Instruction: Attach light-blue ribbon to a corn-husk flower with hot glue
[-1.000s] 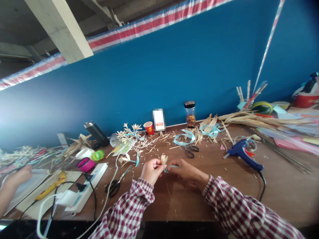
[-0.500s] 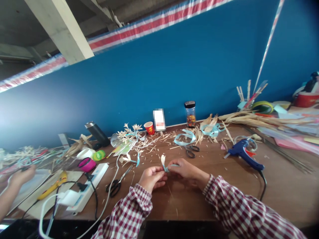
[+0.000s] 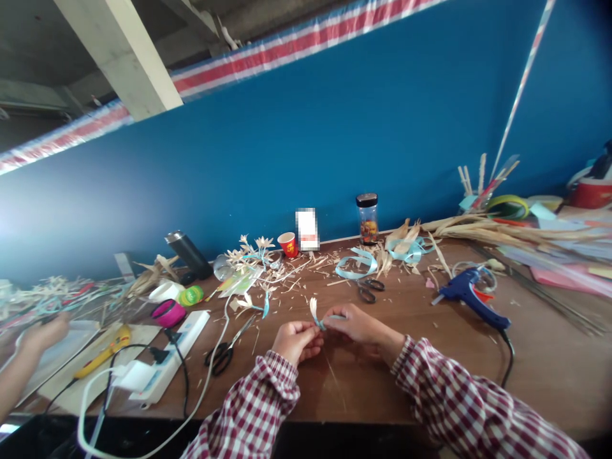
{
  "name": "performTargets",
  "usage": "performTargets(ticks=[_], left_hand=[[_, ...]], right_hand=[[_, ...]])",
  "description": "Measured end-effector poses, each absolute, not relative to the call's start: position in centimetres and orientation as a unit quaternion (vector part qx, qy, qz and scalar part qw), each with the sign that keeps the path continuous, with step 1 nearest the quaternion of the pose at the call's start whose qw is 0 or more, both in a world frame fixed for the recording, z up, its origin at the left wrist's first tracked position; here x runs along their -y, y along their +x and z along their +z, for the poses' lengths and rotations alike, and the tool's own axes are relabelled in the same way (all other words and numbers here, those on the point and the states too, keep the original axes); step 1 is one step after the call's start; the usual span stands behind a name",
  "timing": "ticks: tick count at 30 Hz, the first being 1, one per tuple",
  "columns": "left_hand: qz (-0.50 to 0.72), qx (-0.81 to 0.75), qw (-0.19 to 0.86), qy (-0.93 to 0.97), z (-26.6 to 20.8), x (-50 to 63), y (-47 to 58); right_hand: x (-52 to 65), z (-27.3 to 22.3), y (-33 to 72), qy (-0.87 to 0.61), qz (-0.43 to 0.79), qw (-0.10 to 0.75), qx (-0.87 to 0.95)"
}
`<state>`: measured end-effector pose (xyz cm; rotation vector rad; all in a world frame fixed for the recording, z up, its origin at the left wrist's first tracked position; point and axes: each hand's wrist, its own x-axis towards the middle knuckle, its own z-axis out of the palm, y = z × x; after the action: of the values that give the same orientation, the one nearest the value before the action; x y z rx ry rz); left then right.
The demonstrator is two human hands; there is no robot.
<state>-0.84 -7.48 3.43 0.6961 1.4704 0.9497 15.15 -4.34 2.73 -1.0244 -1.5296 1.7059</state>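
Observation:
Both hands meet over the front middle of the table. My left hand (image 3: 299,342) is closed on the base of a small pale flower (image 3: 313,307), which looks made of dried husk and points upward. Light blue ribbon (image 3: 336,317) is wrapped about its lower end. My right hand (image 3: 352,324) pinches that ribbon right beside the left fingertips. Exactly how the fingers grip the stem is hidden. Left of my hands lies another husk flower (image 3: 248,303) with a blue-wrapped stem, and black-handled scissors (image 3: 220,357) rest nearer me.
A blue glue gun (image 3: 473,296) lies to the right, its cord running to the front edge. Behind my hands are more scissors (image 3: 368,290), loose blue ribbon (image 3: 356,264), a jar (image 3: 367,220) and a red paper cup (image 3: 287,244). At left are a power strip (image 3: 191,331), a yellow glue gun (image 3: 102,354) and another person's hand (image 3: 50,335).
The view has shifted slightly. My hands stay together at the flower, with only a small shift of the fingers around the ribbon.

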Motion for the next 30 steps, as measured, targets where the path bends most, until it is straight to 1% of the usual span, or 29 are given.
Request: performTargets(ticks=[4,9,17,25,30], left_hand=[[0.406,-0.645,0.568,0.310,3.6,7.6,-0.5],[0.412,-0.665,0.535,0.319,3.7,7.5,0.0],[0.431,-0.665,0.522,0.316,3.6,7.8,0.0],[0.435,-0.662,0.530,0.302,3.4,7.8,-0.7],[0.431,-0.664,0.527,0.310,3.1,7.6,-1.0]], right_hand=[[4.2,2.7,15.2,-0.394,0.622,0.314,0.599],[3.8,2.0,15.2,-0.389,0.565,0.341,0.643],[4.2,1.7,14.9,-0.382,0.518,0.360,0.675],[4.1,1.5,15.1,-0.357,0.539,0.348,0.679],[4.1,1.8,15.2,-0.374,0.541,0.334,0.676]])
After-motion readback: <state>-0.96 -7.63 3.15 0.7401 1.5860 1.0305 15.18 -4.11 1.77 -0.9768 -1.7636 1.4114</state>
